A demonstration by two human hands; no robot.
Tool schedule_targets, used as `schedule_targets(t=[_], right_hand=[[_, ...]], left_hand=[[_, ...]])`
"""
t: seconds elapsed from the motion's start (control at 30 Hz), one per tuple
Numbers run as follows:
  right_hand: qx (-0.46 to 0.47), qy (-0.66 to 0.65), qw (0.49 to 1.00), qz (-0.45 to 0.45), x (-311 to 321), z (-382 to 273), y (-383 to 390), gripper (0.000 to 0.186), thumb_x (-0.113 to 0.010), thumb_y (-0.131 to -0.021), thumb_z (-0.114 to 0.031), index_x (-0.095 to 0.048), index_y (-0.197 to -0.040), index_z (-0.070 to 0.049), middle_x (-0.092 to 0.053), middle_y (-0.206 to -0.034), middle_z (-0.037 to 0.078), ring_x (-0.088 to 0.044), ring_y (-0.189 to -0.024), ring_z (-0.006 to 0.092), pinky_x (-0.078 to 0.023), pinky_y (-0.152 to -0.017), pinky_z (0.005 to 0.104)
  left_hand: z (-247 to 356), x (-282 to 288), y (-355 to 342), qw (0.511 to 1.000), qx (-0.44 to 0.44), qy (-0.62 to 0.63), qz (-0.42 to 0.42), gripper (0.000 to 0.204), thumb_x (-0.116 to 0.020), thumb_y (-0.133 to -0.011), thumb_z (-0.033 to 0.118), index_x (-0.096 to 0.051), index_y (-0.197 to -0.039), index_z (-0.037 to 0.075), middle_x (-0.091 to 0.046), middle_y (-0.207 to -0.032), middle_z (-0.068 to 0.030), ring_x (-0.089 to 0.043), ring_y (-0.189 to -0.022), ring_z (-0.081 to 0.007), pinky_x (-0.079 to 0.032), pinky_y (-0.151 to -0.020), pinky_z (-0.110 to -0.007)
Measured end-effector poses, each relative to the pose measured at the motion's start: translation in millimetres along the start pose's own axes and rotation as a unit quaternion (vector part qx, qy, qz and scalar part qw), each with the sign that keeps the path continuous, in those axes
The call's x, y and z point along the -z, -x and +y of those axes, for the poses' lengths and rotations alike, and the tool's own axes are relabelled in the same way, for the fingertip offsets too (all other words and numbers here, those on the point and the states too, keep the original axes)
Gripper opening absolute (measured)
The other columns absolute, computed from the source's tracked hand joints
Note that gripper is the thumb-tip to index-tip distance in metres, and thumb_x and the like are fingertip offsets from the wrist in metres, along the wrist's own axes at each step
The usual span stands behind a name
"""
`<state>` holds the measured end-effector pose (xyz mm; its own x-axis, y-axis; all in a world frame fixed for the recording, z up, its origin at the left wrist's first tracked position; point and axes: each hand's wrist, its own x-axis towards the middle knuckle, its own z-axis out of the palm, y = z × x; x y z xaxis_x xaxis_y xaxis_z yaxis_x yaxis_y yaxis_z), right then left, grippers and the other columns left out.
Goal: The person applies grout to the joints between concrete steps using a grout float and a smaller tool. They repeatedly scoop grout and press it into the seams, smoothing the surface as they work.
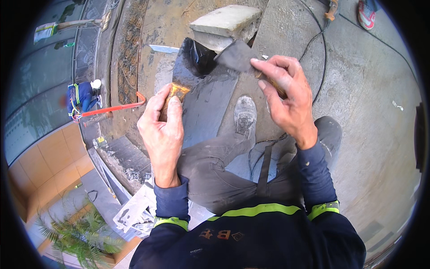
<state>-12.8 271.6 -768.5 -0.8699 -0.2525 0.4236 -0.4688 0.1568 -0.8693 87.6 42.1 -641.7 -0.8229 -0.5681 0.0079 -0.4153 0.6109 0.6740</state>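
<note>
Right scraper (237, 56) points leftward, toward the blackened left scraper (183, 68).
Left hand (162, 127) and right hand (293, 101) each pinch a handle, fingers closed.

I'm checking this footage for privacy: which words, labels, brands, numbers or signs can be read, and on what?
Dark jacket: orange printed lettering on the front, which I won't copy out.
Brown strip: dark marks, too blurred to read.
Tool in left hand, scraper in right hand: no readable text.

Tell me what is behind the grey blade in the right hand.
Around the grey blade, a stone block shows above and glossy black material at left; whatever lies directly behind the blade is covered.
</note>
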Motion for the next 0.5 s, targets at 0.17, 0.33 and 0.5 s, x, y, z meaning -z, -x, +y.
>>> schedule_targets(t=[0.17,0.33,0.5], right_hand=[[0.111,0.111,0.987,-0.025,8,-30,-22,0.052,-0.076,-0.081,0.005,-0.08,-0.126,-0.019,-0.068,-0.114,0.008,-0.067,-0.097,0.0266,-0.057,-0.081,0.0377],[0.072,0.176,0.981,-0.043,3,-19,-14,0.047,-0.075,-0.085,0.001,-0.079,-0.128,-0.018,-0.067,-0.115,0.01,-0.066,-0.102,0.028,-0.056,-0.088,0.0395],[-0.114,0.088,0.989,-0.038,-23,57,22,0.046,-0.073,-0.095,-0.005,-0.075,-0.139,-0.02,-0.067,-0.118,0.01,-0.065,-0.108,0.0249,-0.055,-0.094,0.0373]], left_hand=[[7,-6,-4,0.997,-0.063,-0.033,0.01,0.031,-0.07,-0.1,0.005,-0.074,-0.128,-0.008,-0.077,-0.113,-0.0151,-0.071,-0.098,-0.0161,-0.056,-0.087,-0.03],[3,-7,-3,0.992,-0.103,-0.061,0.027,0.031,-0.069,-0.101,0.004,-0.073,-0.129,-0.007,-0.077,-0.112,-0.015,-0.072,-0.098,-0.017,-0.056,-0.087,-0.03],[4,-7,-5,0.995,-0.052,0.01,0.086,0.036,-0.065,-0.108,0.011,-0.068,-0.139,-0.007,-0.079,-0.11,-0.013,-0.066,-0.086,-0.01,-0.054,-0.078,-0.026]])
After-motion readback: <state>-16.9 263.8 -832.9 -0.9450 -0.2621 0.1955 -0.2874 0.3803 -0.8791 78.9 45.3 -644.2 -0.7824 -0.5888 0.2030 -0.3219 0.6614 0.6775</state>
